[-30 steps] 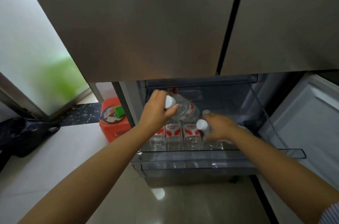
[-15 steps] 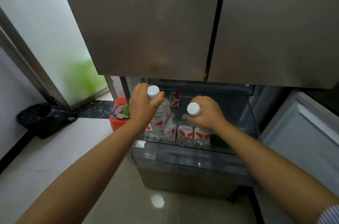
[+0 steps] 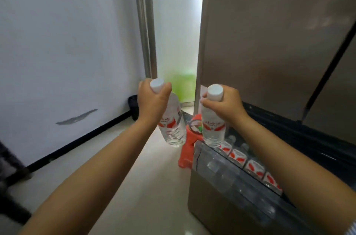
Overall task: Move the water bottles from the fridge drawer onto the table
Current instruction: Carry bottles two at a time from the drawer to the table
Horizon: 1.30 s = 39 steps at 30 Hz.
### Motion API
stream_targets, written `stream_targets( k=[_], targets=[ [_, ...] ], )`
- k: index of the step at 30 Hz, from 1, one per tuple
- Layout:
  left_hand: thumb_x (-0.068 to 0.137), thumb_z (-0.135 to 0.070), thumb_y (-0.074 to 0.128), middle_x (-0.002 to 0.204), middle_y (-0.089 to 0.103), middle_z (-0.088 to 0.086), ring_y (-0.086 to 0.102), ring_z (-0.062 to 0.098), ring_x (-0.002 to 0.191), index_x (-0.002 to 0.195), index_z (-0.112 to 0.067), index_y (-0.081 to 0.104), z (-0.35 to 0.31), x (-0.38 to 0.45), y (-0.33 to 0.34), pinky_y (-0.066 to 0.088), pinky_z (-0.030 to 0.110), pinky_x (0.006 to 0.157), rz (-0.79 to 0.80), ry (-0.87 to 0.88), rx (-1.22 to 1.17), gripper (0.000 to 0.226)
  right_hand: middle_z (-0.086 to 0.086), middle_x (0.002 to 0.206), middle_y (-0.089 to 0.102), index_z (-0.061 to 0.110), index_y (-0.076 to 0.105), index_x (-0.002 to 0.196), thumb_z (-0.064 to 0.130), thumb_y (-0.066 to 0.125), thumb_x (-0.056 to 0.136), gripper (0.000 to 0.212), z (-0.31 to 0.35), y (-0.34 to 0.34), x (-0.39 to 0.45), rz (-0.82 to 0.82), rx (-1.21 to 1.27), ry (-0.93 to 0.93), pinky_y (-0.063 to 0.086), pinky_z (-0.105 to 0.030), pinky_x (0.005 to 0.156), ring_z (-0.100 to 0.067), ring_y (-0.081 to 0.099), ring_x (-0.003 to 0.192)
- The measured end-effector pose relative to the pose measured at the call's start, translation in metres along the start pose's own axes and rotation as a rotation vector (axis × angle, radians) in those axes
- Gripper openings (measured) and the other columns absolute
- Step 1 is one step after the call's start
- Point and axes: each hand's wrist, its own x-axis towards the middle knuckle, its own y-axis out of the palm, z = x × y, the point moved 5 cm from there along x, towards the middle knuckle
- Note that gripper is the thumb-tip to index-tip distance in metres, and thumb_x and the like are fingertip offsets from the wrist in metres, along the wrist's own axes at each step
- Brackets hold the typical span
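My left hand (image 3: 152, 101) grips the neck of a clear water bottle (image 3: 172, 127) with a white cap and a red-and-white label, held up over the floor. My right hand (image 3: 225, 104) grips the neck of a second, like bottle (image 3: 212, 128), which hangs over the left end of the open fridge drawer (image 3: 227, 175). Several more bottles (image 3: 250, 165) with the same labels stand in a row inside the drawer. No table is in view.
The brown fridge doors (image 3: 269, 42) rise at the right above the drawer. A red stool (image 3: 189, 150) stands on the floor by the drawer's left end. A white wall runs along the left, with a dark bag (image 3: 133, 106) at its foot and a frosted glass door behind.
Both hands have lifted their bottles up out of the drawer and clear of it. My view has swung to the left, so the wall and doorway now fill the left half.
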Motion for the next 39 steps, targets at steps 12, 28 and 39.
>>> stream_targets(
  k=[12,28,39],
  targets=[
    [0.087,-0.012,0.058,0.07,0.047,-0.006,0.044,0.005,0.062,0.068,-0.025,0.043,0.065,0.025,-0.282,0.037,0.014,0.054,-0.269,-0.04,0.246,0.028,0.004,0.065,0.057,0.014,0.06,0.065,0.001,0.066,0.076,0.018,0.148,0.26,0.0,0.453,0.349,-0.091,0.041,-0.019,0.063,-0.011,0.054,0.064],
    [0.088,-0.025,0.057,0.089,0.051,0.001,0.049,0.016,0.082,0.096,-0.014,0.049,0.17,0.078,-0.636,0.038,0.021,0.06,-0.489,-0.197,0.759,0.016,0.0,0.075,0.054,0.009,0.053,0.078,0.014,0.071,0.075,0.018,0.368,0.62,-0.045,0.761,0.458,-0.248,0.042,-0.023,0.063,-0.007,0.051,0.069],
    [0.09,-0.027,0.058,0.078,0.051,-0.003,0.05,0.014,0.073,0.088,-0.017,0.043,0.259,0.193,-0.815,0.03,0.013,0.051,-0.552,-0.248,0.988,0.017,0.003,0.076,0.053,0.011,0.052,0.085,0.034,0.073,0.072,0.034,0.439,0.828,0.018,0.847,0.255,-0.343,0.047,-0.03,0.069,-0.012,0.053,0.073]
  ],
)
